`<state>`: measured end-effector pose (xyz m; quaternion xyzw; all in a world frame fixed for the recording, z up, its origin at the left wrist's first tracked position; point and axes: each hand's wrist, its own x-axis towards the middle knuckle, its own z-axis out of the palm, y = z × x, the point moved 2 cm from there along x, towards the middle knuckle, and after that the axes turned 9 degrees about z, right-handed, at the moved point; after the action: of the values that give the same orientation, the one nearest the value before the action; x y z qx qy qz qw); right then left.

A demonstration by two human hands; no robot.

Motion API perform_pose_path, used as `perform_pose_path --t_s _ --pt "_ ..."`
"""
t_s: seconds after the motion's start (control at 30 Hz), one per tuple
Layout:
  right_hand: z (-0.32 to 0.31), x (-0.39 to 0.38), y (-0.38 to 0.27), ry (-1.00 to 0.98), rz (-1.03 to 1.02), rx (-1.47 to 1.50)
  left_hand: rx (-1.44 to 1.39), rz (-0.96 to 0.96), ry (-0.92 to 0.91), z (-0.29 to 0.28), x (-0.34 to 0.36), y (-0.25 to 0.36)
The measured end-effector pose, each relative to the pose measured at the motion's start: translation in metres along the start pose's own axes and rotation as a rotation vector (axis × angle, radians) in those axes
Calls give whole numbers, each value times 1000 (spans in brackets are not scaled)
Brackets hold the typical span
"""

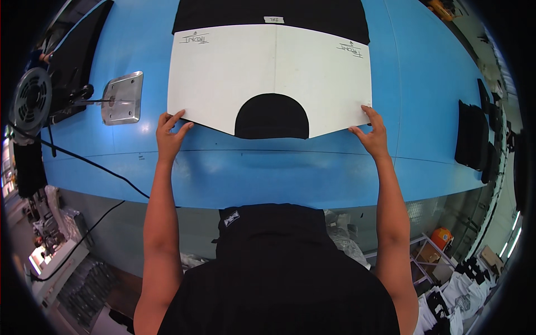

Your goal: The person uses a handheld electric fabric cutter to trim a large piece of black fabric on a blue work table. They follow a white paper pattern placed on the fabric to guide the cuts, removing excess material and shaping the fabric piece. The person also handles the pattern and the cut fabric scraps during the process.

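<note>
A white cardboard template (223, 72) with a rounded neck cutout and handwriting in its far corners lies flat over a black garment (272, 117). The black cloth shows through the cutout, along the near slanted edges and beyond the far edge, where a small pale label (274, 20) sits. My left hand (170, 135) grips the near left corner, thumb on the slanted edge and fingers at the side. At the near right corner, my right hand (373, 133) does the same, thumb and fingers around the corner. Whether the fingers also pinch the cloth cannot be made out.
The blue table (279, 176) carries a metal base plate (123, 97) and a round fan-like machine part (32, 97) at left. A black cable (95, 162) hangs over its near left edge. Folded black pieces (472, 134) lie at right. Garments (463, 296) are piled below right.
</note>
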<state>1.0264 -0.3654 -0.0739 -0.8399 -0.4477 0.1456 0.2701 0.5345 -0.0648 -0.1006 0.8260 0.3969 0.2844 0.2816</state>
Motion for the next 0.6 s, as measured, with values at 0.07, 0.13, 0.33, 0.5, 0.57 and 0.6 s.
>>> perform_pose_path --t_s 0.07,0.13,0.33,0.5,0.57,0.6 --pt "1 2 2 13 -29 -29 10 3 4 0 0 -2" --pt "2 0 2 14 -26 -36 18 4 6 2 -1 -2" --pt "4 -1 3 30 -31 -41 26 18 14 3 -1 -3" --pt "9 -1 5 47 -86 -34 68 31 15 1 -4 -10" --pt "8 -2 5 75 -111 -38 69 24 14 2 -3 -7" --pt "9 -2 5 90 -124 -38 70 21 15 2 -2 -5"
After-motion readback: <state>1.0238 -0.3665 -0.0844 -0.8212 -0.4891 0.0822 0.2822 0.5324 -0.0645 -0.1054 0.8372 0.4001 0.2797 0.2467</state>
